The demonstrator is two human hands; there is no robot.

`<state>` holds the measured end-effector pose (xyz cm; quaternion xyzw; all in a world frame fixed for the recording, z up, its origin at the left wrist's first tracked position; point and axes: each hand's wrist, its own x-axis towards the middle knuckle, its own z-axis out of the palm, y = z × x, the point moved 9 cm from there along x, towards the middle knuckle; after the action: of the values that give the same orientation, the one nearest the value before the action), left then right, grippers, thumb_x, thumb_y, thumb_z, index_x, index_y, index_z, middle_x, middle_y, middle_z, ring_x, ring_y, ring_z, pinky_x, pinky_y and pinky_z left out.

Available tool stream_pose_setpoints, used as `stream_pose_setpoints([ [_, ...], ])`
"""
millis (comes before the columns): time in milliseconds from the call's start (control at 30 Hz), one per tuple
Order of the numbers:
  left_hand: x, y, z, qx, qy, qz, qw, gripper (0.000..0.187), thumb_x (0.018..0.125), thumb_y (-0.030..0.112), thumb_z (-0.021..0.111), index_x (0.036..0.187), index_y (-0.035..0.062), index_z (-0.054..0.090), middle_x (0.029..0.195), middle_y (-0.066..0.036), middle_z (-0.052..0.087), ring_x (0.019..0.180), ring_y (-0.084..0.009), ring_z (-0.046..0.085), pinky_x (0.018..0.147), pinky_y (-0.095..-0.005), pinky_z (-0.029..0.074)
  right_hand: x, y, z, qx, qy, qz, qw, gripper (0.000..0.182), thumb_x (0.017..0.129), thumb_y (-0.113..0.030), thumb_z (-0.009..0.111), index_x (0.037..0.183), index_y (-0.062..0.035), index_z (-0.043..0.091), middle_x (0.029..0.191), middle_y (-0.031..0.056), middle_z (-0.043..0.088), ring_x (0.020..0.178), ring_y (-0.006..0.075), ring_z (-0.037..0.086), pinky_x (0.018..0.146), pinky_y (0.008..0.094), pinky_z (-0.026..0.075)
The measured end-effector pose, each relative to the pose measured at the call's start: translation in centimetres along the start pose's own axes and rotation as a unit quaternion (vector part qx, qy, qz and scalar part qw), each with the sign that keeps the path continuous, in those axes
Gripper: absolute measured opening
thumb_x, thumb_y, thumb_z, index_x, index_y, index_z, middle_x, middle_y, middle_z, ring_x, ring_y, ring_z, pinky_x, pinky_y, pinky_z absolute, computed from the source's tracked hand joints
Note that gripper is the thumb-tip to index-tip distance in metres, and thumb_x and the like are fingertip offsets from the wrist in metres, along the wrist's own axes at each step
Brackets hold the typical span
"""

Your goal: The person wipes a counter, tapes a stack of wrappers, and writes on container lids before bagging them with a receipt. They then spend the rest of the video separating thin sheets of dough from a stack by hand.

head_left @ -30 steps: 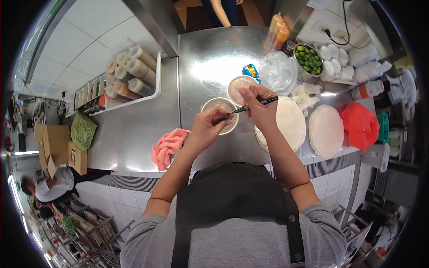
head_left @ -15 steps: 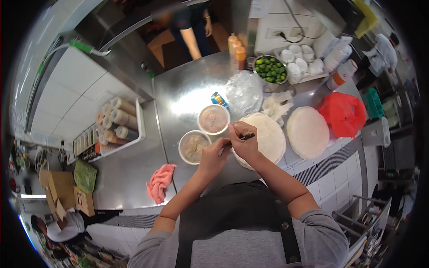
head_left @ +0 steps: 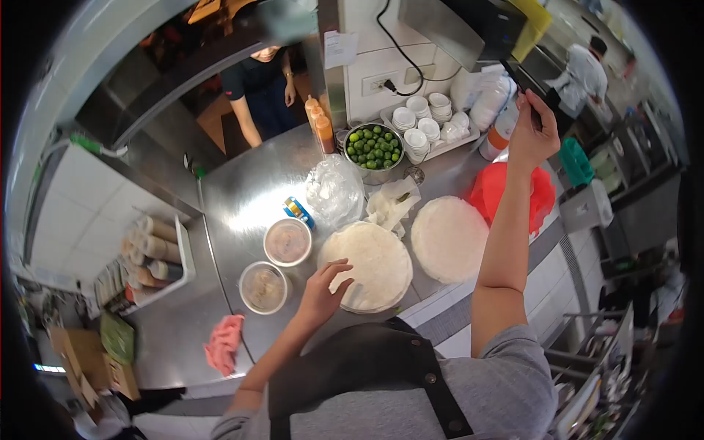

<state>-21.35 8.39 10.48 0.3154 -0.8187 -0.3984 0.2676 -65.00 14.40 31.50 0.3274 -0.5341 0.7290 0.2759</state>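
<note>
A person in a grey shirt and dark apron stood at a steel counter (head_left: 242, 198), seen from above. The right hand (head_left: 532, 136) was raised high and well away from the counter, fingers closed around a black marker pen (head_left: 522, 86); the pen's long axis ran up and away from the hand, toward a shelf at the upper right, with its upper end past the fingertips. The left hand (head_left: 323, 293) was open, fingers spread, fingertips resting on the near edge of a round stack of white wrappers (head_left: 370, 264). Just left of that hand stood two lidded round tubs (head_left: 264, 287), touching or nearly so; whether their lids bore writing could not be told. A second white stack (head_left: 449, 238) lay below the raised arm, near the counter's front edge, and a red plastic bag (head_left: 513, 194) sat beside it under the right wrist. Beyond the left hand were a clear plastic bag (head_left: 334, 192), a metal bowl of limes (head_left: 374, 147) and orange sauce bottles (head_left: 320, 125). A pink cloth (head_left: 224, 343) lay left of the left forearm, with bare steel around it. No labels were readable. Another person stood behind the counter.
</note>
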Motion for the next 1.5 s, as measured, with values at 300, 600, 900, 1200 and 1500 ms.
stream_pose_setpoints([
  [300,-2.2,-1.7,2.6,-0.073,-0.003,-0.027,0.997,0.023,0.084,0.004,0.073,0.106,0.0050,0.067,0.114,-0.014,0.069,0.108,-0.0321,0.066,0.092,-0.0393,0.053,0.6,1.2,9.5,-0.065,-0.153,-0.131,0.977,0.016,0.086,0.002,0.057,0.097,0.0014,0.068,0.097,0.0105,0.065,0.088,0.0213,0.064,0.076,0.0315,0.050],
  [600,-4.9,-3.2,3.7,-0.109,-0.025,-0.029,0.993,0.022,0.085,0.004,0.073,0.106,0.0054,0.067,0.110,-0.013,0.070,0.105,-0.0312,0.067,0.090,-0.0387,0.053,-0.1,3.3,13.9,0.020,-0.012,-0.080,0.997,0.026,0.098,-0.019,0.055,0.104,0.0022,0.043,0.099,0.0165,0.046,0.086,0.0302,0.050,0.078,0.0379,0.044],
  [900,-7.4,-1.7,4.1,-0.087,-0.144,0.008,0.986,0.022,0.085,0.004,0.072,0.106,0.0037,0.068,0.108,-0.015,0.070,0.103,-0.0337,0.068,0.089,-0.0386,0.054,-3.2,-0.3,7.8,0.018,-0.185,-0.161,0.969,0.078,0.089,-0.024,0.073,0.146,0.0014,0.026,0.151,0.0261,0.036,0.139,0.0372,0.037,0.114,0.0426,0.028],
  [1200,-8.9,-4.0,7.9,-0.084,-0.299,0.004,0.950,0.024,0.087,0.006,0.073,0.110,0.0058,0.069,0.114,-0.010,0.071,0.107,-0.0256,0.068,0.090,-0.0363,0.054,-20.4,2.1,-10.4,-0.293,-0.340,0.002,0.894,0.072,0.079,-0.009,0.074,0.144,-0.0098,0.042,0.161,0.0193,0.023,0.143,0.0413,0.030,0.116,0.0505,0.027],
  [1500,7.1,11.7,15.4,-0.094,-0.188,0.206,0.956,0.029,0.083,0.006,0.075,0.111,0.0042,0.068,0.122,-0.015,0.067,0.112,-0.0325,0.064,0.096,-0.0378,0.050,-12.6,15.3,-25.8,-0.451,-0.151,0.162,0.865,0.099,0.079,-0.055,0.077,0.145,0.0054,0.036,0.145,0.0245,0.046,0.136,0.0395,0.043,0.119,0.0544,0.016],
])
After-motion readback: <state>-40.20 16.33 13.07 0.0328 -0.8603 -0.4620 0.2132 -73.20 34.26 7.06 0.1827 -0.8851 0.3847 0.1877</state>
